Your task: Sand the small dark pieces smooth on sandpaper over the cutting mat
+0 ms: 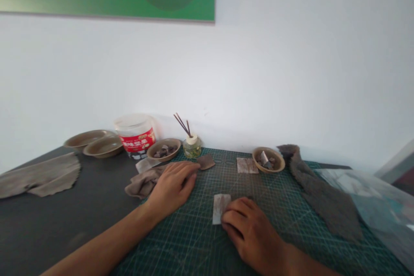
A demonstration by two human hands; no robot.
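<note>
just a pale rectangular sheet (220,209)

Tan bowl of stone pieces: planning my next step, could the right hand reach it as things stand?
Probably yes. The right hand rests on a pale square sheet on the green cutting mat, and nothing stands between it and the tan bowl; a second pale sheet lies flat beside the bowl.
</note>
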